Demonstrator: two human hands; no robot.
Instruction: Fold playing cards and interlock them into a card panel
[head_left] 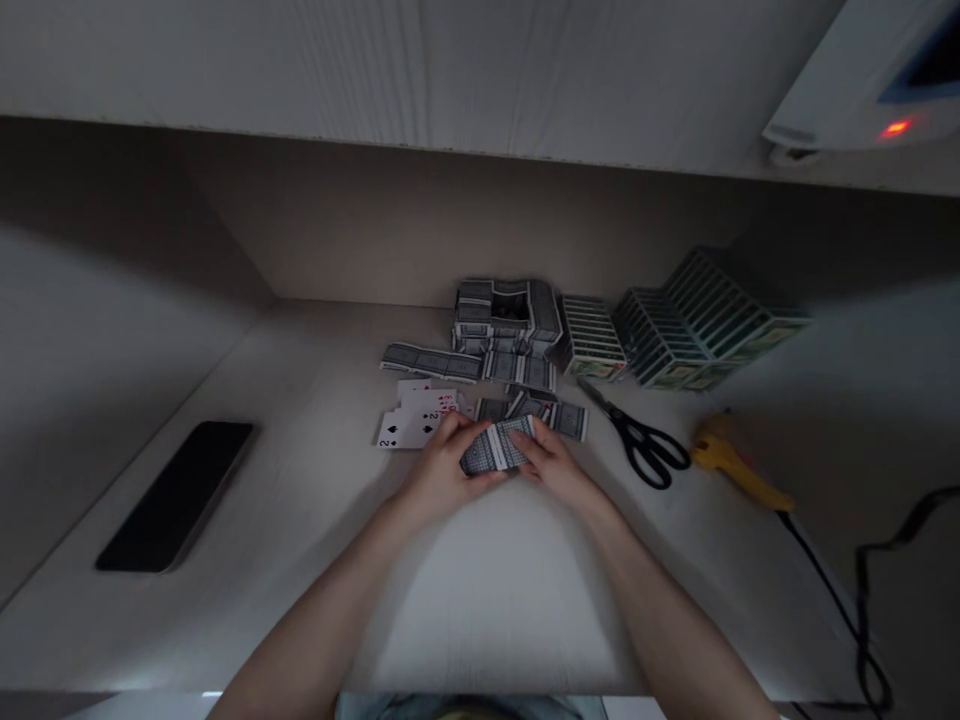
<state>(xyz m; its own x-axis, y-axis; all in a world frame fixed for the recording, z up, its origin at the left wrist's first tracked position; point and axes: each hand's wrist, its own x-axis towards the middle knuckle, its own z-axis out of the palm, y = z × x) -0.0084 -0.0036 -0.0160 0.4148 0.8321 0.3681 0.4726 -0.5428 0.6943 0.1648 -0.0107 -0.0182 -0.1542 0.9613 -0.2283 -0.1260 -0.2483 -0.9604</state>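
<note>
Spill risk: left hand (442,468) and right hand (553,465) grasp the playing-card packet (495,447) by its ends over the tabletop (480,600); slackened finger pressure could scatter cards onto the face-up cards (417,416) nearby.

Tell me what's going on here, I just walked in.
A person holds a stack of grey-backed playing cards between their left hand and right hand, above a pale desk. Just beyond the hands, face-up cards, including a two of spades, lie near more grey-backed cards in rows and piles. To the right are upright card packs, black-handled scissors and a yellow corded tool. A black smartphone lies to the left.
</note>
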